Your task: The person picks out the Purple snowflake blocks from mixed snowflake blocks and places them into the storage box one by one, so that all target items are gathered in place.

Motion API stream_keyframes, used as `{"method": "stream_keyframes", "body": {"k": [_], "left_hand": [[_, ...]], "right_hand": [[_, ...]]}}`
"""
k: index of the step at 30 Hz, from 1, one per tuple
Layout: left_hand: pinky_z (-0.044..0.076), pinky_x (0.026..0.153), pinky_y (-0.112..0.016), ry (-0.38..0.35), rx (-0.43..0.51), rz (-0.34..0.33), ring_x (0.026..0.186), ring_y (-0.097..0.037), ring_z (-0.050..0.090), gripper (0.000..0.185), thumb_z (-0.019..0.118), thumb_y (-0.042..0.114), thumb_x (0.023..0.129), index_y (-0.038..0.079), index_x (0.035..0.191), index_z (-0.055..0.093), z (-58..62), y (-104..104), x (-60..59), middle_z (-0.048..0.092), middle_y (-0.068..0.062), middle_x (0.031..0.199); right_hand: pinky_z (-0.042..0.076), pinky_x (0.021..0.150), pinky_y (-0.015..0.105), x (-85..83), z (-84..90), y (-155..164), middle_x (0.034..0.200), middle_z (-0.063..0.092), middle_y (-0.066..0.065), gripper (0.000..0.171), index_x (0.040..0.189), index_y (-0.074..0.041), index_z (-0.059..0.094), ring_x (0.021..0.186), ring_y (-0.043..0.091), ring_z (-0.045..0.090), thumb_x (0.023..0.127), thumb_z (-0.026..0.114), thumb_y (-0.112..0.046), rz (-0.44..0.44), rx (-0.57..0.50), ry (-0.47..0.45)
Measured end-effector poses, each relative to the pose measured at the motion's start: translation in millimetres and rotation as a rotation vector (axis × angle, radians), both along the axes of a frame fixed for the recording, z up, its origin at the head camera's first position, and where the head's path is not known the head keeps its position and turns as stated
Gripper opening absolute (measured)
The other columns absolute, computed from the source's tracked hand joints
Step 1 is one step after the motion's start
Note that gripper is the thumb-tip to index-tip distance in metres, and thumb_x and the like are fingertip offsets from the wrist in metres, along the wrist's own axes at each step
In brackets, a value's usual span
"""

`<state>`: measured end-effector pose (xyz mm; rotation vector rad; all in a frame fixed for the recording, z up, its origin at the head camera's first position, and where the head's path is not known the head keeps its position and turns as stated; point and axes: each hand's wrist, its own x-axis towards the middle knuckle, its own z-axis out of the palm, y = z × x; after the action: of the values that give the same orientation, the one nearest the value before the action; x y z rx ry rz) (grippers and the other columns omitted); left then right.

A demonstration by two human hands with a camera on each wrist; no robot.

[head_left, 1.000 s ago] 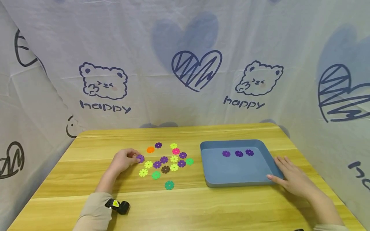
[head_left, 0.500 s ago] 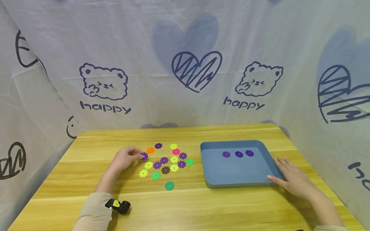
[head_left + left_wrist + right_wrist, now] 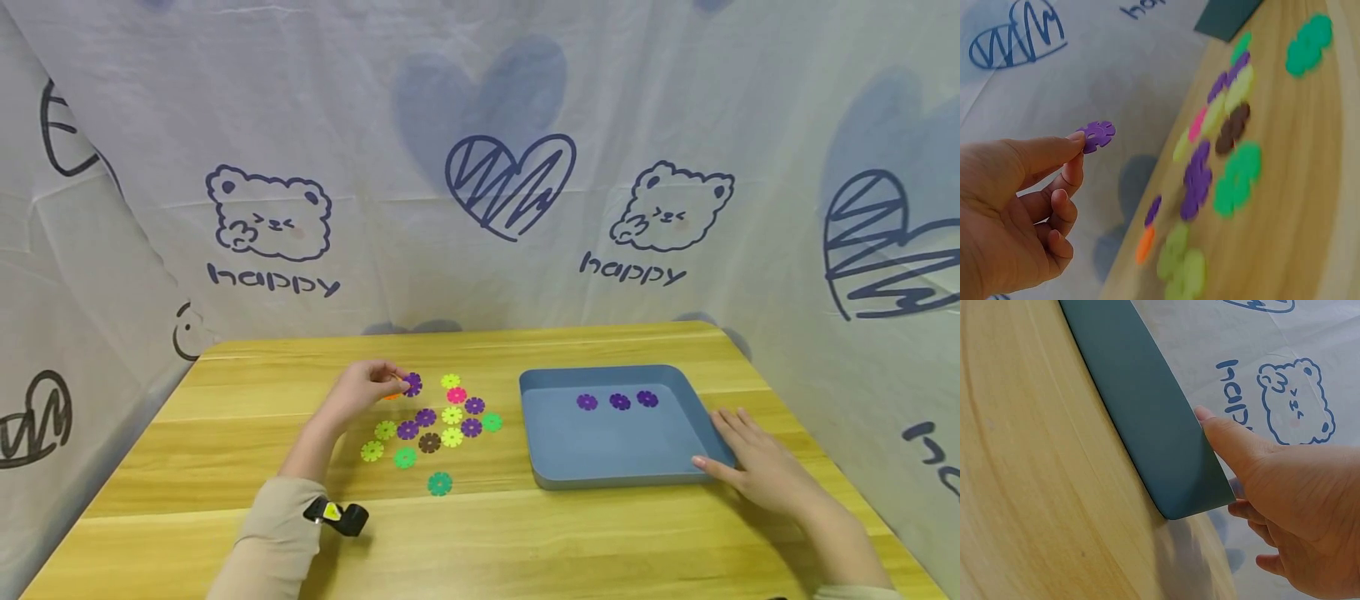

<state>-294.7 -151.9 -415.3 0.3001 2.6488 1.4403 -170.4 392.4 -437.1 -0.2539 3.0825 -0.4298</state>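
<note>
A pale cloth [image 3: 397, 292] printed with blue hearts, bear faces and the word "happy" hangs behind and to both sides of a wooden table [image 3: 525, 550] with light, streaky grain. On the right half of the table sits a shallow blue-grey tray [image 3: 622, 450], flat, with rounded corners.

A person's left arm, in a beige sleeve [image 3: 273, 529], reaches in from the near edge. The right hand [image 3: 765, 462] is at the tray's right side: its thumb touches the rim by the near right corner, spread wide from the other fingers, which lie along the outside of the right wall. The left hand [image 3: 369, 388] is raised over the far left part of a group of loose discs, holding one purple disc [image 3: 1099, 134] pinched between thumb and forefinger; in the left wrist view its remaining fingers curl loosely beneath, and the disc is clear of the table. A small black device [image 3: 341, 517] is strapped at the left wrist.

The smallest things are flower-shaped discs with notched edges. Three purple discs [image 3: 619, 402] lie in a row, slightly apart, toward the far side inside the tray. Left of the tray lie scattered yellow discs [image 3: 452, 415], more purple ones, green discs [image 3: 405, 457], a pink disc [image 3: 457, 395], a brown disc [image 3: 430, 442] and an orange disc [image 3: 391, 397] partly hidden by the left hand.
</note>
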Motion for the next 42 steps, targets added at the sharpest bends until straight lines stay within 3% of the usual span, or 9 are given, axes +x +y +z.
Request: {"method": "stream_keyframes", "body": {"k": [9, 15, 21, 26, 29, 32, 37, 42], "left_hand": [[0.047, 0.095, -0.049, -0.021, 0.081, -0.070, 0.096, -0.025, 0.061, 0.020, 0.066, 0.020, 0.093, 0.006, 0.107, 0.066, 19.5, 48, -5.9, 0.066, -0.009, 0.098], [0.050, 0.082, -0.032, 0.002, 0.095, -0.123, 0.092, -0.021, 0.062, 0.020, 0.066, 0.020, 0.093, 0.007, 0.107, 0.067, 27.9, 83, -10.6, 0.066, -0.008, 0.095], [0.047, 0.074, -0.028, -0.001, 0.100, -0.166, 0.089, -0.021, 0.060, 0.018, 0.069, 0.023, 0.091, 0.009, 0.104, 0.068, 33.0, 119, -12.6, 0.067, -0.007, 0.095], [0.046, 0.071, -0.027, -0.016, 0.135, -0.171, 0.087, -0.023, 0.061, 0.018, 0.070, 0.020, 0.090, 0.007, 0.102, 0.070, 23.8, 147, -15.7, 0.067, -0.006, 0.089], [0.047, 0.073, -0.028, -0.029, 0.130, -0.147, 0.094, -0.028, 0.064, 0.017, 0.070, 0.020, 0.090, 0.007, 0.101, 0.070, 13.9, 162, -17.1, 0.069, -0.006, 0.090], [0.047, 0.074, -0.027, -0.044, 0.129, -0.115, 0.093, -0.026, 0.064, 0.015, 0.070, 0.019, 0.090, 0.007, 0.099, 0.070, 3.8, 173, -16.6, 0.070, -0.007, 0.092], [0.046, 0.065, -0.023, -0.003, 0.077, -0.085, 0.075, -0.012, 0.058, 0.012, 0.071, 0.017, 0.089, 0.006, 0.092, 0.071, -10.5, 189, -14.8, 0.069, -0.007, 0.087], [0.042, 0.057, -0.021, 0.080, -0.019, -0.098, 0.069, -0.010, 0.052, 0.012, 0.068, 0.018, 0.091, 0.007, 0.086, 0.070, -15.9, 199, -11.6, 0.068, -0.005, 0.083]], "right_hand": [[0.019, 0.106, 0.073, 0.6, 0.5, 0, 0.152, 0.026, 0.036, 0.091, 0.149, 0.008, 0.026, 0.142, 0.055, 0.015, 0.092, 0.056, -0.057, -0.005, 0.002, -0.007], [0.019, 0.105, 0.074, 0.8, -0.5, 1, 0.152, 0.025, 0.036, 0.089, 0.149, 0.007, 0.026, 0.143, 0.054, 0.014, 0.093, 0.056, -0.055, 0.001, -0.005, 0.001], [0.018, 0.106, 0.073, 0.0, -0.8, 2, 0.152, 0.025, 0.035, 0.090, 0.150, 0.007, 0.025, 0.143, 0.054, 0.013, 0.092, 0.056, -0.056, -0.001, -0.012, -0.007], [0.019, 0.107, 0.073, 0.1, -1.4, 3, 0.152, 0.025, 0.036, 0.090, 0.149, 0.008, 0.026, 0.143, 0.054, 0.014, 0.092, 0.056, -0.056, 0.003, -0.011, 0.000], [0.019, 0.106, 0.072, -0.3, -2.1, 3, 0.152, 0.025, 0.036, 0.090, 0.149, 0.008, 0.027, 0.143, 0.054, 0.014, 0.092, 0.057, -0.055, 0.007, -0.008, 0.005], [0.020, 0.106, 0.072, -0.9, -3.1, 3, 0.151, 0.026, 0.037, 0.088, 0.149, 0.009, 0.027, 0.143, 0.054, 0.014, 0.093, 0.057, -0.053, 0.014, -0.006, 0.015], [0.020, 0.106, 0.072, -1.1, -4.0, 3, 0.151, 0.026, 0.037, 0.088, 0.148, 0.009, 0.027, 0.143, 0.054, 0.014, 0.093, 0.057, -0.052, 0.012, -0.001, 0.014], [0.020, 0.105, 0.072, -0.7, -3.8, 2, 0.151, 0.026, 0.037, 0.088, 0.148, 0.009, 0.027, 0.143, 0.054, 0.014, 0.093, 0.057, -0.053, 0.005, 0.001, 0.012]]}}
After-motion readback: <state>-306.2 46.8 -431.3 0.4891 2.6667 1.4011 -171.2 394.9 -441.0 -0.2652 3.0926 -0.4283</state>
